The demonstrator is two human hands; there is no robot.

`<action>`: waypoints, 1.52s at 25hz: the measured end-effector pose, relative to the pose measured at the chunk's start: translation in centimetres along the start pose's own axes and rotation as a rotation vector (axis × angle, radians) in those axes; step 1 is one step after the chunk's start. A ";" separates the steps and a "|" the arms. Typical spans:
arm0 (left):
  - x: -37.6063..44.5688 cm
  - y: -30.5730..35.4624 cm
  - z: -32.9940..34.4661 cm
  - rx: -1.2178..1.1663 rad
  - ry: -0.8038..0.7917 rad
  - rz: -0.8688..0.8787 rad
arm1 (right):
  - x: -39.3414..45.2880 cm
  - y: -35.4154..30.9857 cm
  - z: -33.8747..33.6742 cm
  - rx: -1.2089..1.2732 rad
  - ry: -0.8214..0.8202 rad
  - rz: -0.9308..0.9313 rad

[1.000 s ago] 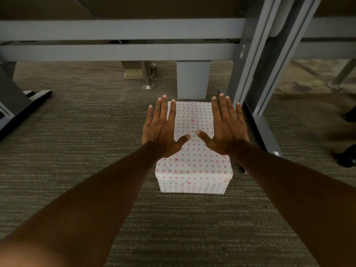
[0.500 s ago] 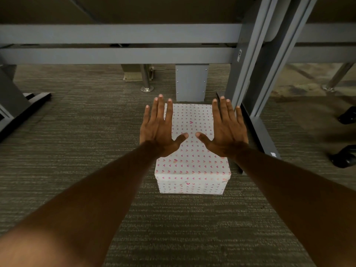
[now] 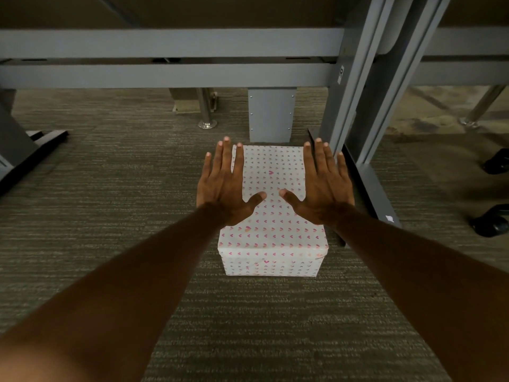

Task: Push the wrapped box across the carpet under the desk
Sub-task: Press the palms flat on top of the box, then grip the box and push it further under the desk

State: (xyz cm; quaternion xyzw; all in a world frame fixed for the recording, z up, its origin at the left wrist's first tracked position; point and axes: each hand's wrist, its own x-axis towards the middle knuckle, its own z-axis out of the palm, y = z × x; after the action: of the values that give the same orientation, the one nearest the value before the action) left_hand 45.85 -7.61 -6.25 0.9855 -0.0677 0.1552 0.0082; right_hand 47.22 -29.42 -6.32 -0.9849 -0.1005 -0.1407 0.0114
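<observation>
A box wrapped in white paper with small pink hearts (image 3: 272, 235) sits on the grey striped carpet (image 3: 110, 216) below the desk's grey crossbars (image 3: 165, 75). My left hand (image 3: 225, 188) is spread flat, palm down, over the box's left top edge. My right hand (image 3: 323, 186) is spread the same way over the right top edge. Fingers of both point away from me and hold nothing. Whether the palms touch the paper I cannot tell. The box's far end lies close to a short grey post (image 3: 271, 114).
A slanted grey desk leg (image 3: 355, 86) with a long dark foot (image 3: 371, 194) runs right beside the box. A chrome pole foot (image 3: 207, 123) stands behind on the left. Black chair casters (image 3: 493, 221) sit at the far right, another desk foot (image 3: 30, 153) at the far left.
Both hands stay spread over the box in the same pose. The whole view has shifted slightly; the box has hardly moved relative to the desk leg.
</observation>
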 end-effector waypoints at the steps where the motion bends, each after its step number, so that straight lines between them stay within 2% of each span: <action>1: 0.0 0.0 0.2 -0.002 0.001 0.002 | 0.0 0.0 0.1 0.002 -0.001 0.000; 6: -0.2 -0.1 1.3 -0.017 -0.012 0.006 | -0.1 0.3 0.9 0.025 -0.028 0.006; 10: -0.6 -0.3 3.0 -0.113 -0.140 -0.039 | -0.4 0.7 2.4 0.081 -0.133 0.052; 16: -0.9 -1.1 6.2 -0.391 -0.320 -0.332 | -0.6 2.0 4.9 0.380 -0.376 0.194; 20: -0.9 -1.7 7.6 -0.596 -0.389 -0.539 | -0.7 2.6 6.7 0.516 -0.393 0.311; 28: 0.4 -2.2 8.4 -0.740 -0.432 -0.796 | 0.0 4.4 9.0 0.812 -0.350 0.701; 32: 0.6 -2.7 9.0 -0.879 -0.404 -0.924 | 0.2 4.7 9.0 1.022 -0.338 0.849; 35: 0.6 -2.2 9.4 -0.998 -0.375 -0.973 | 0.1 5.6 9.1 1.075 -0.309 0.899; 38: 1.2 -1.5 9.5 -1.084 -0.329 -0.949 | 0.3 6.9 9.1 1.143 -0.295 0.876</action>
State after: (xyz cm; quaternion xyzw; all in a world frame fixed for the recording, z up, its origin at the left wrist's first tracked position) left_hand 50.10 -6.63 -14.93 0.7769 0.2983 -0.0699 0.5501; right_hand 51.40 -35.68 -14.92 -0.7839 0.2439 0.0852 0.5646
